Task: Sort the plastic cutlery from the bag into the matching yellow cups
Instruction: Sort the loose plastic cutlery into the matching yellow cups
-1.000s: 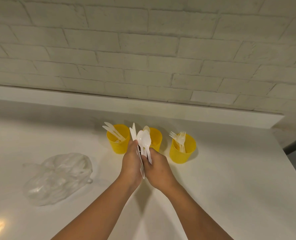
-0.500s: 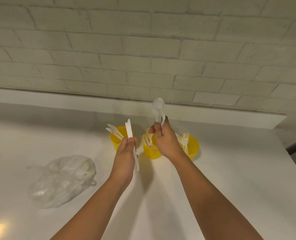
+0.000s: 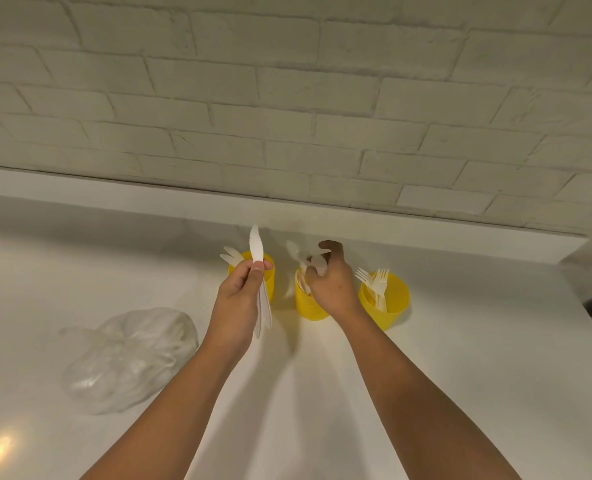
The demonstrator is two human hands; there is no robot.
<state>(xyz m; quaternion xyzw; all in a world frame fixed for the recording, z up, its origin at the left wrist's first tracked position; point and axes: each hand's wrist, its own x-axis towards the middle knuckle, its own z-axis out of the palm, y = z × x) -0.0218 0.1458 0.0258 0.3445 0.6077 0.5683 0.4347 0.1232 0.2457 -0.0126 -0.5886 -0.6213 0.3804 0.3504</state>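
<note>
Left hand point(image 3: 240, 299) grips a small bundle of white knives point(image 3: 256, 247) between thumb and curled fingers. The knives stand upright, tips rising past the fingertips and handles hanging below the palm. Directly behind this hand stands the knife cup point(image 3: 269, 275), with spare blades point(image 3: 230, 256) leaning out of it to the left. The right hand point(image 3: 332, 285) hovers beside it over the spoon cup point(image 3: 306, 308). Its fingers are curled around white spoons point(image 3: 317, 263), which are smeared by motion blur, so exactly how they sit in the grip cannot be made out. To the right of that hand, close by the wrist, the fork cup point(image 3: 396, 303) holds forks point(image 3: 377, 282) standing tines-up. The three yellow cups form a row on the white counter point(image 3: 460, 375), in front of a raised ledge and a pale brick wall point(image 3: 287, 98). The clear plastic bag point(image 3: 131, 355) lies crumpled on the counter, to the left of the left forearm and nearer the person than either hand. It sits well apart from the cups, and its contents are too faint to identify.
</note>
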